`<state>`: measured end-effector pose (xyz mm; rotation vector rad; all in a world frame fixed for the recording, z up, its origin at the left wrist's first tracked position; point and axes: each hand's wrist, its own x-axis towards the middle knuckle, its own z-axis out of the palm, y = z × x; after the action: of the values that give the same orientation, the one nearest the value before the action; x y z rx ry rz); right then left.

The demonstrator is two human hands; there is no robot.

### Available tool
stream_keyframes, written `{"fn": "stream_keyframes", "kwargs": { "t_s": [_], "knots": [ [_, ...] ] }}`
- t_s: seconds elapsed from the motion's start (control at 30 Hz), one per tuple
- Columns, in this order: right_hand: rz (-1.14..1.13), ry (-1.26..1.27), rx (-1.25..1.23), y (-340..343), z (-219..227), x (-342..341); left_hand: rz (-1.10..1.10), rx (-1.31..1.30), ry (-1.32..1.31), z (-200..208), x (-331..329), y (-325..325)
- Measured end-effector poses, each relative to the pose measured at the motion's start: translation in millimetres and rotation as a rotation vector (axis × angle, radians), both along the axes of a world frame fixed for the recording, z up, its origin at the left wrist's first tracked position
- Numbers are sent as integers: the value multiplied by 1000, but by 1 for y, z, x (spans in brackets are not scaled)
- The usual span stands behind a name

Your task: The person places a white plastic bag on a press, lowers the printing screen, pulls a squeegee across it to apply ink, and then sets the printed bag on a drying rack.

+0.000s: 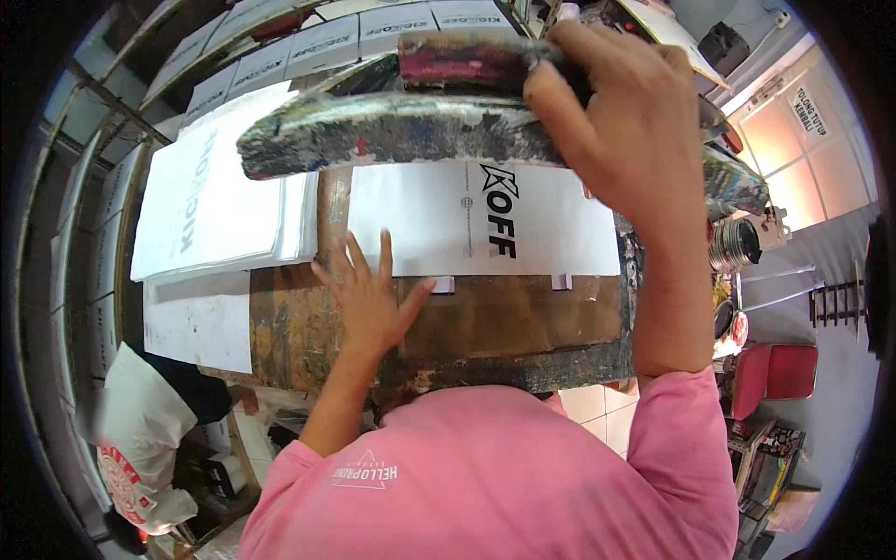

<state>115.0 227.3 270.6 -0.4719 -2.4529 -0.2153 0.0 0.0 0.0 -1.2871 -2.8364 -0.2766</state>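
My right hand (635,131) is closed on a raised, ink-smeared screen-printing frame (392,131), whose near bar tilts up above the table. Close by its thumb lies a squeegee (457,65) with a pinkish-red, stained bar; whether the fingers also grip it is hidden. Beneath the frame, a white sheet (420,215) printed with black lettering lies flat on the stained worktable (504,322). My left hand (366,303) has its fingers spread at the sheet's lower left corner, palm down. Small pale tabs (561,282) line the sheet's near edge.
Left of the printed sheet stands a thick stack of white sheets (219,201). Racks at the back and left hold more printed sheets (322,45). At lower left is another person in a white shirt (140,429). A can (735,245) and a red chair (775,378) are at right.
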Motion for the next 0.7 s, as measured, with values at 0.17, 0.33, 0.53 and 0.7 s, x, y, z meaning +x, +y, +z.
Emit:
{"fn": "stream_keyframes", "kwargs": {
  "t_s": [0.17,0.33,0.53,0.7],
  "knots": [
    [73,217,-208,3,25,-24,-78,-123,-2,-15,5,-3],
    [18,301,-69,11,21,-45,-89,115,-131,10,-11,26],
    [41,158,-162,48,33,-36,-62,270,-163,47,-10,54],
    [57,147,-143,58,25,-30,20,533,-418,30,3,36]
  ]
}}
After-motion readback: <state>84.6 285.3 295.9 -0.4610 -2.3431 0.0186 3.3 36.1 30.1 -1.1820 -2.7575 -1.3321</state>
